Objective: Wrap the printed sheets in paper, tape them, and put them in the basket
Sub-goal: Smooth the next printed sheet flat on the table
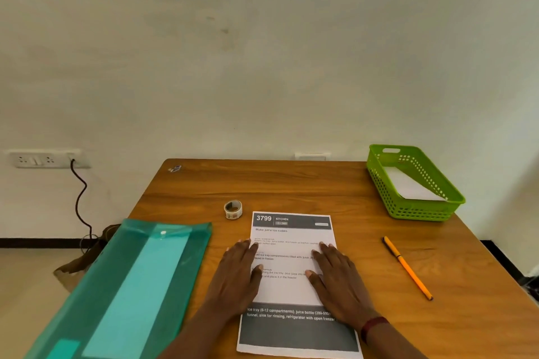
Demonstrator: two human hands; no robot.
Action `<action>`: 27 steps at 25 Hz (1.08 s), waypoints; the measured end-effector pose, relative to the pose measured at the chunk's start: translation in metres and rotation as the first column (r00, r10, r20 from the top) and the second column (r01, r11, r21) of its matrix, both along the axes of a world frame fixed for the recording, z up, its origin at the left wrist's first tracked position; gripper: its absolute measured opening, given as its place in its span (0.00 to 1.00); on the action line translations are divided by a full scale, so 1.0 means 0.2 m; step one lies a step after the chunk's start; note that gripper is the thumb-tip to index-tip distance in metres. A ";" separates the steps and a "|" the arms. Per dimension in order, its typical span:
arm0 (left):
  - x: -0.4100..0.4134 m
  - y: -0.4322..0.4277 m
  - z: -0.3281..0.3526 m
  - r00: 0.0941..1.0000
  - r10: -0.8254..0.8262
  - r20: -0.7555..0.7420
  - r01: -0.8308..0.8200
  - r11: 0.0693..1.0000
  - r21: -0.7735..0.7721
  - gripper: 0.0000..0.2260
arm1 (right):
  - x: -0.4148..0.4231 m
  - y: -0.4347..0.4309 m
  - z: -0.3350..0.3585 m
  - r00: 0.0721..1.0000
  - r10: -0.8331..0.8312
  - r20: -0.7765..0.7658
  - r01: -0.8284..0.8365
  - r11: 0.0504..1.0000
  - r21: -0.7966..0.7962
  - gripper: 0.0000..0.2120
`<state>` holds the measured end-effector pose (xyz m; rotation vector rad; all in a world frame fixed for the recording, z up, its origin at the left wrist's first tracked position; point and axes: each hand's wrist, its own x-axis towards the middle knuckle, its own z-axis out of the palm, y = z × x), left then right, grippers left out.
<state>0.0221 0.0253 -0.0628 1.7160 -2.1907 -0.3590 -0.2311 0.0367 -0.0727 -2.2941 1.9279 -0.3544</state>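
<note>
A printed sheet (291, 244) headed "3799 KITCHEN" lies flat on the wooden table (291, 183), near its front edge. My left hand (236, 274) rests flat on the sheet's left edge, fingers straight. My right hand (338, 277) lies flat on its right edge, with a dark red band on the wrist. A small roll of tape (233, 209) stands just beyond the sheet's top left corner. The green plastic basket (414, 209) sits at the table's far right, with white paper (408, 186) inside it.
A translucent teal folder (122, 285) hangs over the table's left edge. An orange pen (407, 266) lies to the right of the sheet. A wall socket (43, 158) with a black cable is on the left wall. The wall stands directly behind the table.
</note>
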 end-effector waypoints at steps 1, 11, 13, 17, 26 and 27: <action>0.00 0.00 -0.01 1.000 -0.014 0.028 0.014 1.000 0.004 0.26 | -0.01 0.00 -0.01 1.000 0.020 -0.024 -0.020 1.000 -0.005 0.41; -0.06 -0.14 0.03 0.985 -0.105 0.139 0.094 0.992 0.088 0.28 | -0.08 0.02 -0.03 1.000 0.017 -0.026 -0.018 0.999 -0.038 0.30; -0.06 -0.19 0.08 0.982 -0.114 0.149 0.099 0.989 0.108 0.28 | -0.10 0.00 -0.01 0.996 -0.026 0.084 0.030 0.998 -0.048 0.30; -0.06 -0.34 0.21 0.987 -0.106 0.123 0.092 0.990 0.111 0.30 | -0.17 -0.12 0.13 0.984 -0.011 0.178 0.027 0.996 -0.088 0.28; -0.16 -0.55 0.26 0.888 -0.260 0.378 0.171 0.952 0.254 0.54 | -0.19 -0.44 0.28 0.976 0.080 -0.202 -0.015 0.953 0.304 0.51; -0.17 -0.56 0.26 0.879 -0.265 0.397 0.168 0.950 0.262 0.56 | -0.19 -0.45 0.28 0.976 0.084 -0.199 -0.017 0.948 0.318 0.52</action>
